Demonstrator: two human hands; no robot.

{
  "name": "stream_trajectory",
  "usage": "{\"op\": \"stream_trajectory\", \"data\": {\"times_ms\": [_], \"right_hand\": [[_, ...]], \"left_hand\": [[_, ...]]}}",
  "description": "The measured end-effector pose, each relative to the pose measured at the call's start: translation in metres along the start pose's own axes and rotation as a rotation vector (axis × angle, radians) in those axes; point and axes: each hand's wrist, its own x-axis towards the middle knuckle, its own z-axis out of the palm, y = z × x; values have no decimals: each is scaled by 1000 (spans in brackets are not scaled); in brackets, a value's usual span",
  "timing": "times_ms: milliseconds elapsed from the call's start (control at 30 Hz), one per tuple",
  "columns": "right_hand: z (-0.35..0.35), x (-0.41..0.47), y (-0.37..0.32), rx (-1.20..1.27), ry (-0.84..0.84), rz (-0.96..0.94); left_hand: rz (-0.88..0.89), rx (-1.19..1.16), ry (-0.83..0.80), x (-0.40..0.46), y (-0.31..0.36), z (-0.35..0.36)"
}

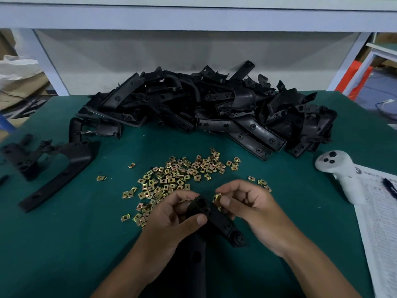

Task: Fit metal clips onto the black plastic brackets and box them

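where gripped, bracket (217,220) looks matte black.

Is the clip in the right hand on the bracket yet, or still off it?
Off: the right hand pinches the clip beside the bracket end.

The table (64,244) has a dark teal-green cover, and on it the heap of brackets (204,104) is all black with a slight shine. The small clips (171,177) are brass-yellow with some darker brown spots, and the clip (217,197) between the fingers has the same gold colour. The controller (341,175) on the right is white with black round buttons, the paper sheet (382,222) is white with a fine grey printed grid, and the pen (391,187) on it is dark blue.
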Motion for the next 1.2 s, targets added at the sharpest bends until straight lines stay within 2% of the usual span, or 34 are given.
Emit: {"op": "stream_trajectory", "data": {"times_ms": [1200], "right_hand": [[9, -2, -5, -30, 43, 2]], "left_hand": [[21, 86, -40, -1, 2, 2]]}}
